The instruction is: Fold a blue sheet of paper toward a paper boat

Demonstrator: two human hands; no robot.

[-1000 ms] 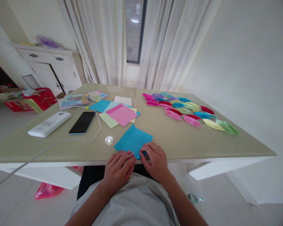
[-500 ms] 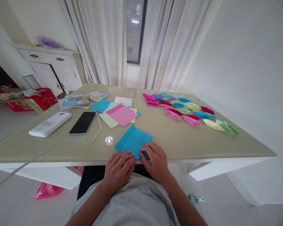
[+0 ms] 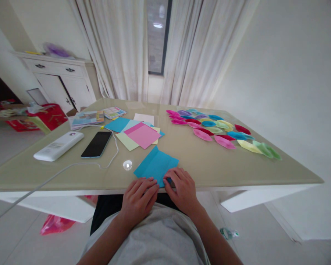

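Presently, the creased blue paper sheet [image 3: 156, 164] lies at the near edge of the table [image 3: 237, 169]. Right hand [image 3: 181, 188] thumb and forefinger pinch it; whether the left hand [image 3: 140, 197] grips cannot be determined. Uneven finger pressure could skew a crease.

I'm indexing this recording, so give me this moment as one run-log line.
left hand: at near-left edge of blue paper; right hand: at its near-right edge; leaf-shaped papers: farther right; phone: farther left
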